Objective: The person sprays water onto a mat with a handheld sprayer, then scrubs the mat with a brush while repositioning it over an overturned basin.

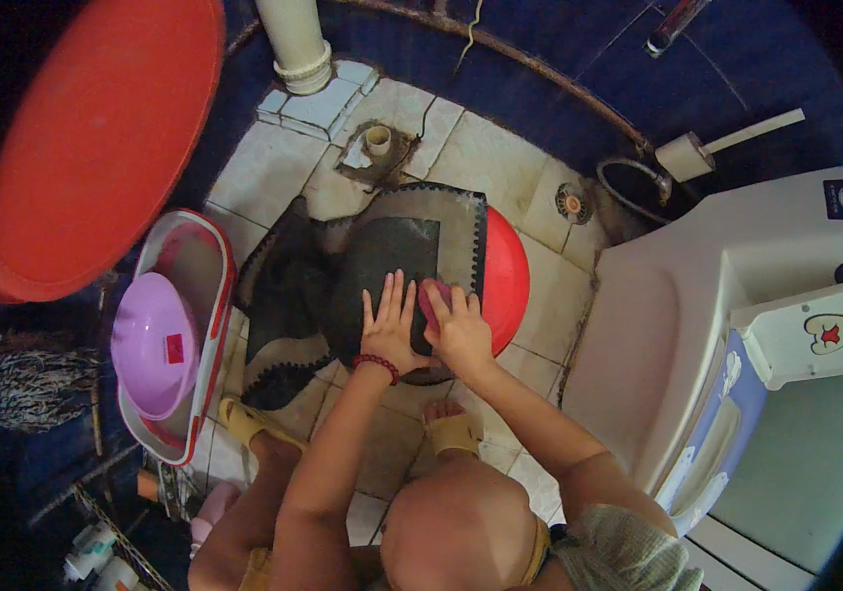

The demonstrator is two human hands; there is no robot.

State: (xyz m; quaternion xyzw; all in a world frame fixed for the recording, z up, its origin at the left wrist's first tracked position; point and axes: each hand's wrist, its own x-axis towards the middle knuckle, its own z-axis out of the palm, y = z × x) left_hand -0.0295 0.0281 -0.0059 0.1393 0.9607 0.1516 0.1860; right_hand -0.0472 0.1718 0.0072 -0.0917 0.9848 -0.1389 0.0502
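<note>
A black and grey mat (399,244) with a toothed border is draped over an upside-down red basin (506,273) on the tiled floor. The basin's rounded side shows past the mat's right edge, and folds of the mat hang down to the left. My left hand (390,329) lies flat on the dark middle part, fingers spread, a red bead bracelet at its wrist. Just to its right, my right hand (463,332) grips a dark pink scrubber (432,304) against the mat. The fingers partly cover the scrubber, so whether it is a brush or a sponge is unclear.
A purple basin (148,340) rests in a white-and-red tub (223,295) at left, below a large red basin (104,140). A toilet (636,354) stands at right. Behind the mat are a pipe stub (378,139) and a floor drain (573,203). A mop head (37,380) hangs far left.
</note>
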